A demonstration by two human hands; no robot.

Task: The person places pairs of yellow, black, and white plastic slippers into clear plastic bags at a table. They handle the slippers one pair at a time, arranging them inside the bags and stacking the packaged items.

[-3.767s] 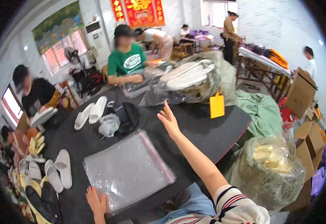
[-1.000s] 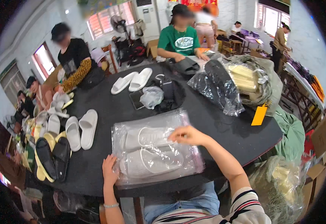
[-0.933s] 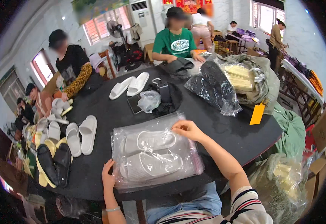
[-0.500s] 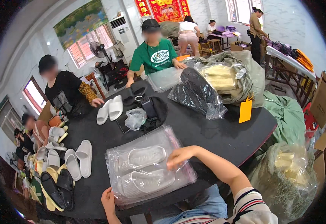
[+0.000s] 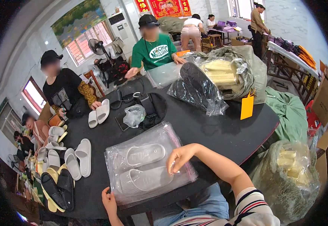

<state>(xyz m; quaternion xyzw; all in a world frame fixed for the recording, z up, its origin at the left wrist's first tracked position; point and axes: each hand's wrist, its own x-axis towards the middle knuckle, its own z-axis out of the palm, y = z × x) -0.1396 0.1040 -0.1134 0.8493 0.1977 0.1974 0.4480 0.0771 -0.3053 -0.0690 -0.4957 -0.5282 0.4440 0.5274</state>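
Moved: pale slippers (image 5: 146, 180), now inside the clear bag (image 5: 149, 136), flat on the near side of the bench (image 5: 220, 135).
Right hand (image 5: 177, 158): drawn back from mid-bench to the bag's right part, fingers curled narrow (hold unclear).
Left hand (image 5: 109, 201): loosely spread at the bag's lower-left corner; cannot tell whether it grips.

hidden bits
my right hand (image 5: 181, 156) covers part of the clear bag (image 5: 156, 134); the lower edge cuts my left forearm (image 5: 115, 219).
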